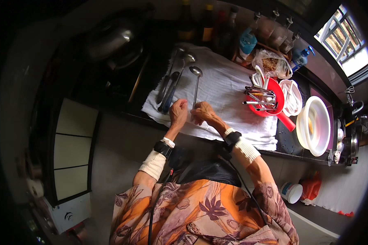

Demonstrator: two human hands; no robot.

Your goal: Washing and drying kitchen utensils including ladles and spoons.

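Observation:
A long-handled metal spoon [197, 80] lies on a white cloth [227, 79], its bowl pointing away from me. My right hand [204, 112] grips the near end of its handle. Just to the left, my left hand [178, 112] is curled over the cloth; I see nothing in its fingers. Beyond it, on the cloth's left part, several dark-handled utensils lie side by side, among them a metal ladle [188, 57]. A red plastic pot-shaped strainer or scoop [280, 95] stands on the cloth's right side, holding white spoons [258, 79] and metal-ended cutlery [260, 99].
Right of the red container are a white basket [297, 92] of white spoons and a white basin [325, 128]. A plastic bag [273, 64], a blue pump bottle [300, 59] and several bottles line the back. A metal wok or pot [113, 46] sits on the left.

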